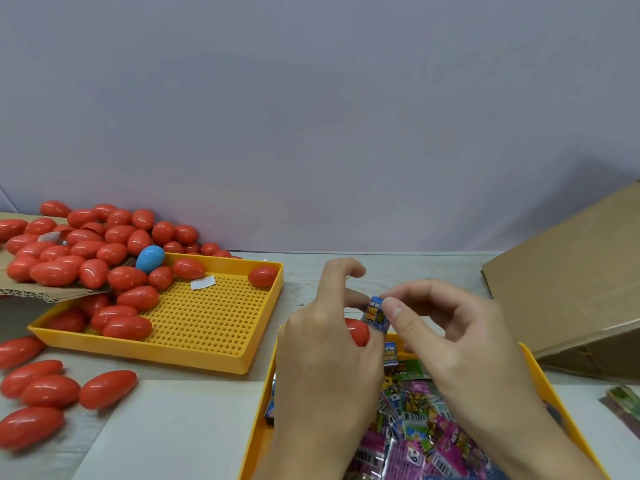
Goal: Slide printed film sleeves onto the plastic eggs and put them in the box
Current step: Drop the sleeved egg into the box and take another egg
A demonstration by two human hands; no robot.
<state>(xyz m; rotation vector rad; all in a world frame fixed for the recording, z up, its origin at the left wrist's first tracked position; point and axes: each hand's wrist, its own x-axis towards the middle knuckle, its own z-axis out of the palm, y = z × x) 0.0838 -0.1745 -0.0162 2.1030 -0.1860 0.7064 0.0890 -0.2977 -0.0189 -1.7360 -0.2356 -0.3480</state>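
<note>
left hand (322,337) grips a red egg (358,331) at lower centre of the frame, its tip exposed toward the right hand (446,327), which pinches a blue printed sleeve (375,311) at that tip — apparently held mouth-first for sliding on. spare sleeves (415,420) fill the near tray (535,362) below. the cardboard box (568,282) stands at right, bare surface (304,275) between; unsleeved eggs (86,251) crowd the upper left.
</note>
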